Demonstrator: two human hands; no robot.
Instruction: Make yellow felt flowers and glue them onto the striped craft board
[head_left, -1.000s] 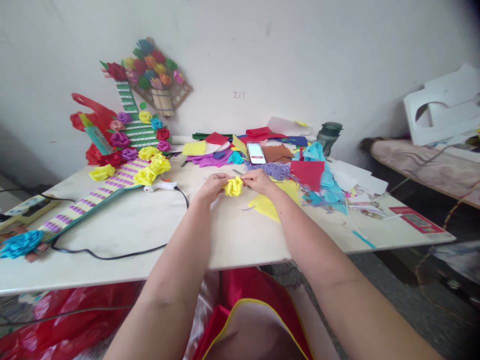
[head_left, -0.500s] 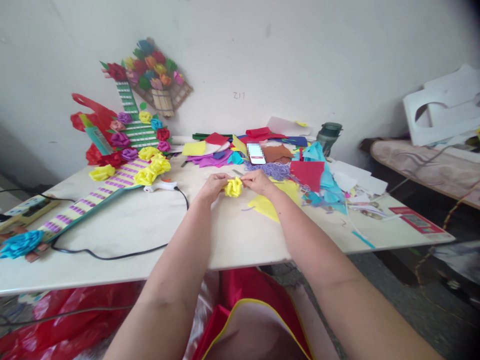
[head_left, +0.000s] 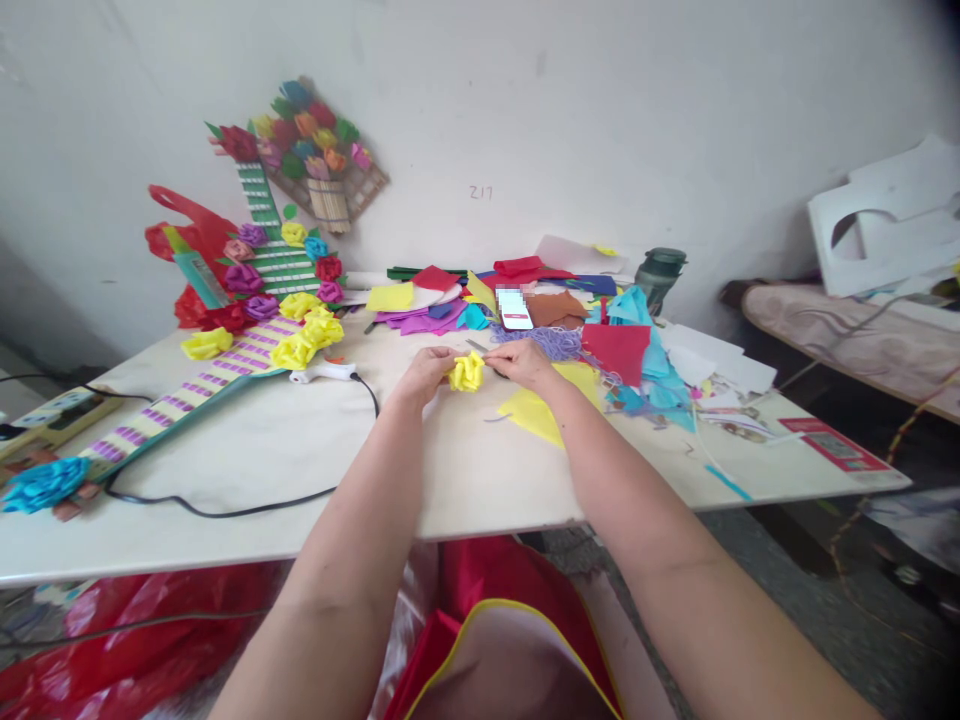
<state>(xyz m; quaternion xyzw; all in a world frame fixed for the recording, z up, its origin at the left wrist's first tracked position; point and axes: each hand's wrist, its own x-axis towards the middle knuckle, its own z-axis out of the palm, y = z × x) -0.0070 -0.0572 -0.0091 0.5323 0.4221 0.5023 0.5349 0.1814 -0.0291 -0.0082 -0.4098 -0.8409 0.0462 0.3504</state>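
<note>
A small yellow paper flower [head_left: 467, 372] is held just above the white table [head_left: 300, 470], pinched between both hands. My left hand [head_left: 424, 372] grips its left side with closed fingers. On the flower's right side, my right hand [head_left: 521, 362] pinches it with closed fingers. A flat yellow paper piece [head_left: 534, 411] lies on the table under my right wrist. A white glue gun [head_left: 322, 372] with a black cord [head_left: 225, 512] rests to the left of my hands.
Long striped craft boards [head_left: 187, 400] with paper roses lie at the left. Piles of coloured paper [head_left: 450, 300], a phone [head_left: 514, 308], purple yarn [head_left: 551, 340] and a dark green bottle [head_left: 658, 272] stand behind. Red bags [head_left: 112, 640] lie under the table.
Both hands stay on the yellow flower with only slight finger shifts. The view has dipped slightly.
</note>
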